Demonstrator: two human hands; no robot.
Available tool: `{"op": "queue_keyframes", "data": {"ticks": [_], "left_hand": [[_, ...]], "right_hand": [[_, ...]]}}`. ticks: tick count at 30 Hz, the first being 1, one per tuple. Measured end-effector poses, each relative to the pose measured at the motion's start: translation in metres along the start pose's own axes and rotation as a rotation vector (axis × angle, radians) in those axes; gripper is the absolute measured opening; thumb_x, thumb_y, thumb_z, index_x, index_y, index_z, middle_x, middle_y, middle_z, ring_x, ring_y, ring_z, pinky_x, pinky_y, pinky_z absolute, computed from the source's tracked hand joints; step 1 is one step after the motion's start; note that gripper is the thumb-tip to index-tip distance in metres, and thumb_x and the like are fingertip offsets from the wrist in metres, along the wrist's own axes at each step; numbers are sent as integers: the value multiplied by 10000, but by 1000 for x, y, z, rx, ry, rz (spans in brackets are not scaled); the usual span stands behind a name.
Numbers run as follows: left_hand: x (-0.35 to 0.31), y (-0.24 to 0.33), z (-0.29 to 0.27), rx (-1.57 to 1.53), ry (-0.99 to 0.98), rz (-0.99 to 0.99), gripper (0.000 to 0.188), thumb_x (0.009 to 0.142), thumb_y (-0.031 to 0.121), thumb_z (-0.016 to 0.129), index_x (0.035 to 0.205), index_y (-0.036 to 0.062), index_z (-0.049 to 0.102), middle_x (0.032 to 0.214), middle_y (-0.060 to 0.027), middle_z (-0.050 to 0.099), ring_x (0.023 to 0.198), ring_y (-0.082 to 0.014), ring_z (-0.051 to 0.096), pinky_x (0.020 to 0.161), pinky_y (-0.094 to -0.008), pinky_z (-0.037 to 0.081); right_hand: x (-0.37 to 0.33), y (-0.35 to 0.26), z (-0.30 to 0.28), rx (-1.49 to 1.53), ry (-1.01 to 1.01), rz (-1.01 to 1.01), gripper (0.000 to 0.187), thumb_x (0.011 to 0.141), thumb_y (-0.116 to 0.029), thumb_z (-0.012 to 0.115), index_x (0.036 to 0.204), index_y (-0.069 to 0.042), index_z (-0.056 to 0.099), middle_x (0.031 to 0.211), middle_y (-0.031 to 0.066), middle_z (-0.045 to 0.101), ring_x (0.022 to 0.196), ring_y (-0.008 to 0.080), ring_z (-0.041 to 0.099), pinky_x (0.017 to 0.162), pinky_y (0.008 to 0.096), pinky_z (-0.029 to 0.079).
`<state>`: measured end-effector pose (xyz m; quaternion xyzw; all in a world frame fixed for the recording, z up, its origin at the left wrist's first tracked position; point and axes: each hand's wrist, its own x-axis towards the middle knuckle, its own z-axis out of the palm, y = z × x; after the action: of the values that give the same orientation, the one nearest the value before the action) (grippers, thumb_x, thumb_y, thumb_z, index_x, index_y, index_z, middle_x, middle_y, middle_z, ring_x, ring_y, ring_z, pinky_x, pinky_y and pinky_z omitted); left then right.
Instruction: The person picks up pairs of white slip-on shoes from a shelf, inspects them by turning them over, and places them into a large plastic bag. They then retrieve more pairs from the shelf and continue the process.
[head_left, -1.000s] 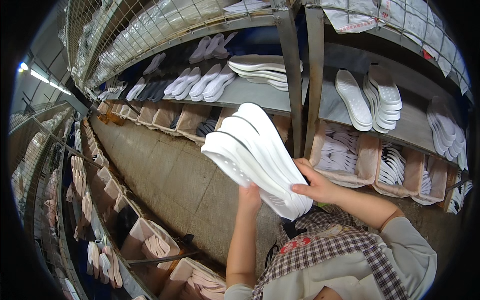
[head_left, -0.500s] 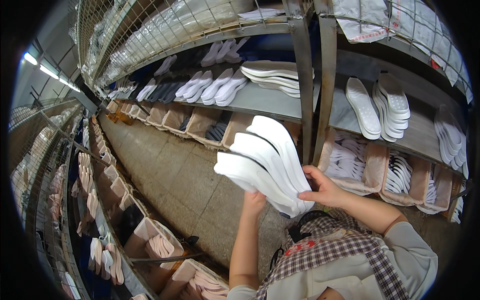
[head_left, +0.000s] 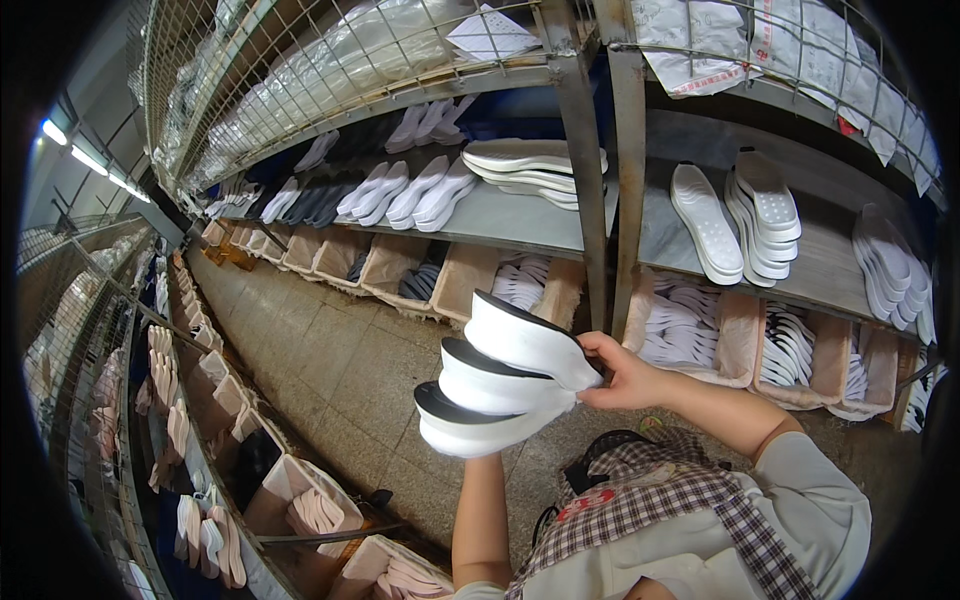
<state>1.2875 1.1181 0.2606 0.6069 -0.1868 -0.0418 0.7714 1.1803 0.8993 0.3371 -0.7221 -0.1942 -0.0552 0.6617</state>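
Three thick white shoe soles (head_left: 515, 340) with dark inner faces are fanned out in front of me, toe ends to the left. My right hand (head_left: 618, 372) is closed on their gathered right ends, thumb and fingers pinching them. From below, my left hand (head_left: 484, 468) meets the underside of the lowest sole; its fingers are hidden behind the soles and only the wrist and forearm show.
A metal shelf (head_left: 520, 222) ahead carries white and dark soles in pairs and stacks. Cloth-lined bins (head_left: 460, 280) of soles stand beneath it. Another rack (head_left: 190, 440) with pinkish soles and bins runs along the left. A tiled aisle floor (head_left: 330, 370) lies between.
The soles have tipped and come lower, so their dark inner faces now show. My left hand has gone out of sight behind them. The right hand still grips their ends.
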Motion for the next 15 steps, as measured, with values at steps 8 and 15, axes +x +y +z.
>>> {"op": "queue_keyframes", "data": {"ticks": [8, 15], "left_hand": [[-12, 58, 36, -766, -100, -406, 374, 910, 202, 535, 1184, -52, 511, 1096, -160, 605, 965, -245, 614, 828, -334, 519], [-13, 74, 45, -822, -90, -426, 352, 950, 211, 446, 1136, -79, 519, 991, -172, 630, 818, -228, 665, 680, -293, 581]], "right_hand": [[42, 17, -15, -468, 89, -646, 564, 732, -48, 712, 1160, -100, 349, 1375, 178, 419, 1229, 335, 453, 977, 437, 389], [19, 21, -10, 157, -84, 10, 513, 860, -51, 513, 1342, -69, 337, 1373, 131, 423, 1288, 256, 380, 1061, 405, 297]]}}
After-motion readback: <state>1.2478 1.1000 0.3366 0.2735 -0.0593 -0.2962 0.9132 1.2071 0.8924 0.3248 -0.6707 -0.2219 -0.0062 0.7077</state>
